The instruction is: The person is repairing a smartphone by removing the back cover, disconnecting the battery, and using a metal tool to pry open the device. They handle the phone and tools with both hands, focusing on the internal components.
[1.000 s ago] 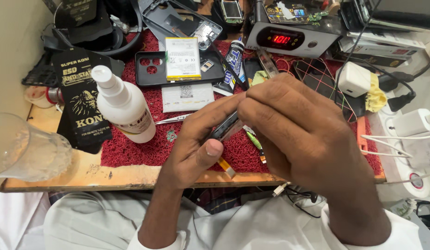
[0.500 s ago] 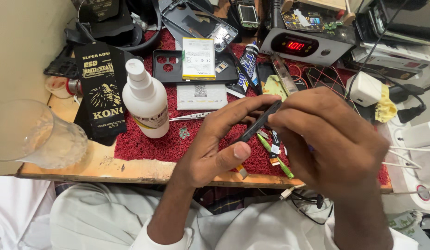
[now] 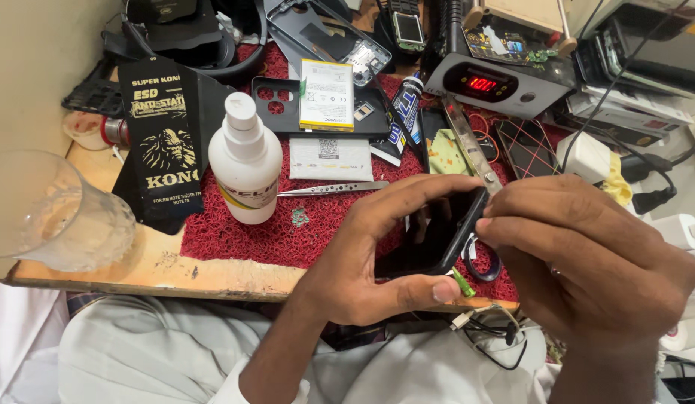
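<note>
Just right of the frame's centre, the left hand (image 3: 377, 262) cradles a dark phone (image 3: 437, 236) tilted on edge above the near lip of the red bristle mat (image 3: 235, 239). Its index finger lies stretched along the upper long edge and its thumb presses the lower edge, so the slab is pinched across its width. The right hand (image 3: 587, 262) comes in from the right with fingers bunched together, their tips meeting at the phone's upper right corner; whether they hold a small tool there cannot be told. The phone looks light, rigid and thin, with smooth faces that would likely slip and a body that may crack or flex if squeezed flat; the narrow side edges seem the safest grip. A white squeeze bottle (image 3: 246, 168) and steel tweezers (image 3: 332, 188) sit to the left.
</note>
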`<state>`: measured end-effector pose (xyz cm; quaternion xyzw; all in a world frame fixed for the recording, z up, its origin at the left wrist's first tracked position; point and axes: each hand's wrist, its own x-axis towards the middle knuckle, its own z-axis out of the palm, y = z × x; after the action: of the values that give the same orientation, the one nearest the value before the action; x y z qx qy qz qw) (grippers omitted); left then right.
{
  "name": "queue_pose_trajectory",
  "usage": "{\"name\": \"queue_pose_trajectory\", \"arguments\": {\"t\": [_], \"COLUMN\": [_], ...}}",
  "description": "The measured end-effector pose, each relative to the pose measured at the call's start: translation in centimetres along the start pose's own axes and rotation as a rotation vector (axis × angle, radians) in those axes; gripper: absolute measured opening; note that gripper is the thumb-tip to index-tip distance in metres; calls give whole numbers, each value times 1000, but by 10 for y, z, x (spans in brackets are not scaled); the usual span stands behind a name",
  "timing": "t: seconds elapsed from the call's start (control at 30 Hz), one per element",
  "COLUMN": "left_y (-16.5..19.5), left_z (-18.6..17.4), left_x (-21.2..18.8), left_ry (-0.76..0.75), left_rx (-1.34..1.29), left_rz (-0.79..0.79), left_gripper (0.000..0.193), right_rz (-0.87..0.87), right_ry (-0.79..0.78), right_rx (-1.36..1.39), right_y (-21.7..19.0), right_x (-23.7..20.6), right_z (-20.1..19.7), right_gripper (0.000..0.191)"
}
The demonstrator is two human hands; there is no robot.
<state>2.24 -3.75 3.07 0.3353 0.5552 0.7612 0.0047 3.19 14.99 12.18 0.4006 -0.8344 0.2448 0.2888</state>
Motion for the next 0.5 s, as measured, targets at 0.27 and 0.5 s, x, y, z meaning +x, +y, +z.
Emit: {"name": "queue_pose_trajectory", "arguments": {"t": [0.27,0.5], "left_y": [-9,-3], "left_z": [-3,3], "left_x": [-3,-10], "left_ry": [-7,79], "left_rx": [-30,231], "left_rz": [-23,88], "left_gripper": [80,83], "right_rz": [41,140], "right_ry": [25,99], "right_rx": [-8,78], "right_y": [1,5], "right_x": [-12,-21], "right_z": [5,10], "right_gripper": [20,27]}}
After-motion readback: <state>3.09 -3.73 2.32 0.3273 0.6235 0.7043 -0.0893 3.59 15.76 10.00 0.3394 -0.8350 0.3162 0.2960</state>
